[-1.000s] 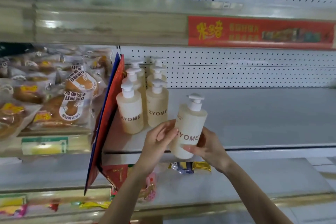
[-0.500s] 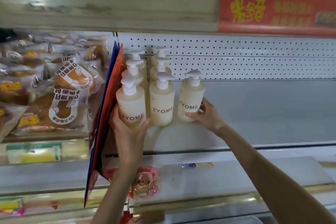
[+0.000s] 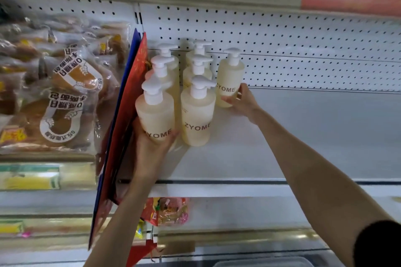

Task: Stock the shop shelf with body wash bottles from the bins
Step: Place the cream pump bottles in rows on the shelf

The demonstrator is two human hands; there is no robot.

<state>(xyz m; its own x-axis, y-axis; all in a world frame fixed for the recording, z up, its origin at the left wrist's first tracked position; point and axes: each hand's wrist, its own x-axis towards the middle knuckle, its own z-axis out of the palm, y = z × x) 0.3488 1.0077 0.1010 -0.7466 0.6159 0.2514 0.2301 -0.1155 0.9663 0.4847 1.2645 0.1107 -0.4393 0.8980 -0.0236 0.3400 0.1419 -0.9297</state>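
The left hand (image 3: 152, 149) grips the front-left bottle (image 3: 155, 115), the right hand (image 3: 243, 104) (arm outstretched) the rear-right bottle (image 3: 230, 78).

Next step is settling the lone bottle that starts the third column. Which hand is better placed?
Right. The right hand holds the lone bottle low on its body. The left hand is across the group, gripping the front-left bottle beside the red board.
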